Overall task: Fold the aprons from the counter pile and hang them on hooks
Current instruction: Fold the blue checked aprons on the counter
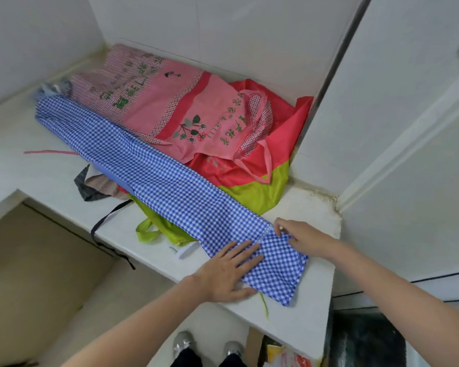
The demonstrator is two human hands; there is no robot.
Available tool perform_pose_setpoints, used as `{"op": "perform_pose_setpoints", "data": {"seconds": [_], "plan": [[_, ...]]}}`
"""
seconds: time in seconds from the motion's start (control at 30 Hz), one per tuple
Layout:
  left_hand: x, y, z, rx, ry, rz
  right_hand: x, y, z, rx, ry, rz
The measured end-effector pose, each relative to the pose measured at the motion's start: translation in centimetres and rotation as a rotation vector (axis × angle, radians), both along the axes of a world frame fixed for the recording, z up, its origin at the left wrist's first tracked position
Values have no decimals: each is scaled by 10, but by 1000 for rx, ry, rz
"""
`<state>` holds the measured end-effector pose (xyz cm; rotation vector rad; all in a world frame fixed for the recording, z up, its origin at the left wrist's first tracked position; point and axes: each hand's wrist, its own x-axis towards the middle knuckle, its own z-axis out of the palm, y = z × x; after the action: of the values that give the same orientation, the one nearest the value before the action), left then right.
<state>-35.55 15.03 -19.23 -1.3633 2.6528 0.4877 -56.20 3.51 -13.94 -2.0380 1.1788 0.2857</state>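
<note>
- The blue gingham apron lies on the table folded into one long narrow band. Its long axis runs diagonally from the far left corner, beside the wall, down to the near right edge where both hands work.
- The near end of the band sits right under the hands; the rest stretches away from them, up and to the left, draped over the pile.
- The left hand lies flat on the near end, its fingers straight and spread, pressing the cloth to the table and pinching nothing.
- The right hand is at the right edge of the same end, its fingers curled to nip the cloth where a fold line crosses the band.
- Both hands are at the near end, so neither has the advantage; the far end is well apart from both, across the pile.
- My guess is that the next fold goes along the long axis, the near end carried up and left over the band, or the far end drawn back toward the hands. The left hand seems to serve as the anchor.
- Beneath the band lie the pink printed apron, a red apron and a green apron, not yet folded.
- No hooks are in view.
</note>
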Motion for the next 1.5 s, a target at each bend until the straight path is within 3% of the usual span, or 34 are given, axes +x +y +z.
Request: {"op": "perform_pose_setpoints", "data": {"seconds": [0.13, 0.23, 0.3, 0.4, 0.53, 0.63, 0.73, 0.83, 0.97, 1.07, 1.17, 1.27, 1.4, 1.5], "plan": [[-11, 7, -3, -89, -28, 82, -8, -9, 2, 177, -3, -37], [-19, 19, -8, -115, -21, 154, -16, -16, 3, 331, -79, -192], [-21, 25, -10, -182, 32, 179, -21, -18, 5, 520, -238, -365], [-24, 23, -5, -355, 115, 327, -17, -21, 18, 780, -623, -595], [-35, 11, 12, -459, 408, 674, -4, -26, 26, 979, -959, -682], [-47, 2, 35, -406, 643, 841, 2, -27, 29, 779, -852, -514], [-59, -1, 48, -306, 740, 883, 7, -26, 34, 373, -639, -355], [-69, -2, 54, -78, 768, 1021, 7, -30, 44, 169, -531, -236], [-58, 3, 50, 206, 780, 1091, -6, -41, 44, 212, -505, -100], [-44, 4, 46, 517, 925, 1149, -7, -43, 33, 304, -555, -119], [-37, 2, 52, 681, 973, 1138, 1, -42, 24, 328, -631, -207], [-29, -2, 59, 635, 970, 1085, 10, -41, 20, 248, -654, -289], [-30, 0, 70, 122, 985, 1047, 21, -42, 10, 29, -581, -300], [-41, -11, 75, -79, 791, 1009, 29, -40, 10, 12, -577, -319]]}}
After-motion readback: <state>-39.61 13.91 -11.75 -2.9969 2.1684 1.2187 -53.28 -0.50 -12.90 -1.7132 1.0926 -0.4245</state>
